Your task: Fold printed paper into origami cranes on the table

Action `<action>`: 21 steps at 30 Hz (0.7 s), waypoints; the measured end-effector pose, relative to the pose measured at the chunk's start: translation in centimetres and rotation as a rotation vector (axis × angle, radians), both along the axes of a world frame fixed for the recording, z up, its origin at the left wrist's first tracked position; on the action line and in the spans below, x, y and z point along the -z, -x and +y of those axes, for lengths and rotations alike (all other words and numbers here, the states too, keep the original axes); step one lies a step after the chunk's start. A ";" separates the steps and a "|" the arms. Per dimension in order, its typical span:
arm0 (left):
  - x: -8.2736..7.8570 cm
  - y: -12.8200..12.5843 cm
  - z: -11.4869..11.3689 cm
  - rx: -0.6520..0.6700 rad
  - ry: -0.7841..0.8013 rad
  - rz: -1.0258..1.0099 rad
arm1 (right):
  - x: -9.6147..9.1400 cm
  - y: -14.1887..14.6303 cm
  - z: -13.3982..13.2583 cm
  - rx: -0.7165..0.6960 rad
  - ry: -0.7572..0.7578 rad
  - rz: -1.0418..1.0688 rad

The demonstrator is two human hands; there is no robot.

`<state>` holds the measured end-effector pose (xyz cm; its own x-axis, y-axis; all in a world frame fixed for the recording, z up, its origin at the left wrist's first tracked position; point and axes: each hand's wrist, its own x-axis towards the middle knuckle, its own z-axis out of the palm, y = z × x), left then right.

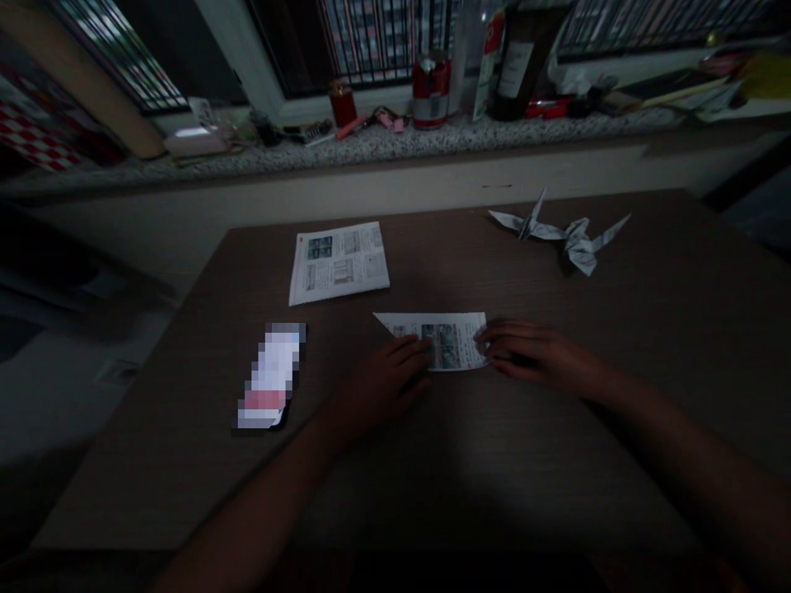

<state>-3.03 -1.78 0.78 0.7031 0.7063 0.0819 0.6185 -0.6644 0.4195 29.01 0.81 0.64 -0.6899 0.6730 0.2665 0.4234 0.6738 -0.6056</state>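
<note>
Folded sheet: we find the printed sheet (454,344) lying on the table (494,486) between both hands, a pointed corner at its far left.
Left hand: palm down, the left hand (390,379) lies loosely open, fingers together and slightly bent over the sheet's left part; we see no grip.
Right hand: the right hand (544,354) is partly curled, fingertips touching the sheet's right edge; whether they pinch it, we cannot tell.
Newspaper: we note a folded newspaper (339,263) beyond the sheet, to the left.
Phone: the phone (272,379) lies left of the left hand, screen lit.
Cranes: we count two paper cranes (581,245) at the far right.
</note>
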 end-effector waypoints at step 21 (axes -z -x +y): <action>-0.2 -0.3 -0.7 0.121 0.021 -0.053 | -0.1 3.2 1.9 0.237 -0.010 -0.052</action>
